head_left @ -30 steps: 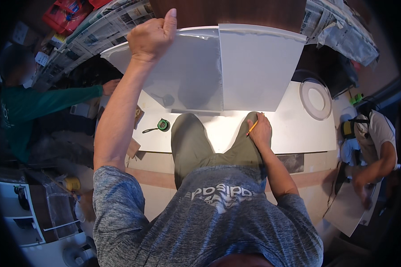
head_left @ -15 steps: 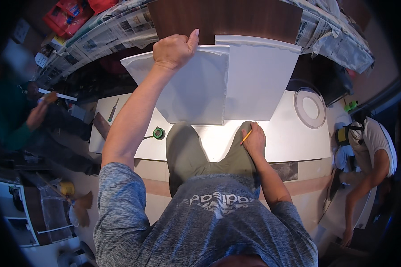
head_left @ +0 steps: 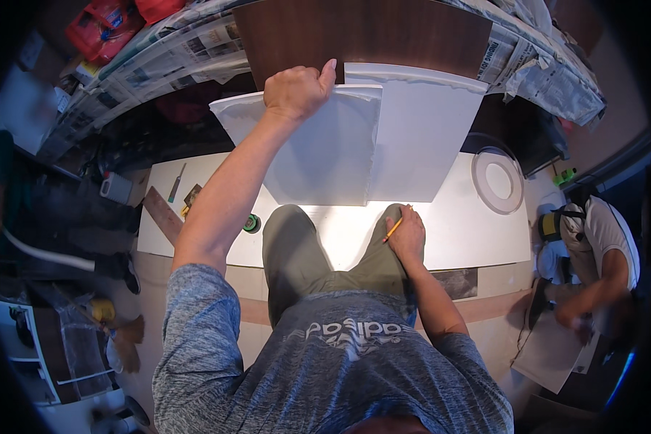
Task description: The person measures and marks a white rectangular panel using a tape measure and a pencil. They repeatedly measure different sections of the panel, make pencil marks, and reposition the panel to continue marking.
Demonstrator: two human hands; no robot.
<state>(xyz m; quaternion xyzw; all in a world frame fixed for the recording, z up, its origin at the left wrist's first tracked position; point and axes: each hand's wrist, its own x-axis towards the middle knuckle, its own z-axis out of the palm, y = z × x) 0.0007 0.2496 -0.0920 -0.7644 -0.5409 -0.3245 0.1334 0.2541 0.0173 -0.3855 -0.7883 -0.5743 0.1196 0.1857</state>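
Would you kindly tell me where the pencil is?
In the head view, right of centre, the yellow pencil is in the right hand, by the person's right knee.

Left hand (head_left: 294, 95) curls high; right hand (head_left: 410, 239) rests lower.

I count two white panels (head_left: 329, 155) at upper centre, one pencil (head_left: 392, 230) and one tape measure (head_left: 252, 223) mid-frame, one ring (head_left: 517, 184) at right.

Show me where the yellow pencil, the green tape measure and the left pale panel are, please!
Yellow pencil (head_left: 393, 231): head view, on the middle of its shaft.
Green tape measure (head_left: 252, 223): head view, on its round case.
Left pale panel (head_left: 329, 152): head view, on its broad flat face.
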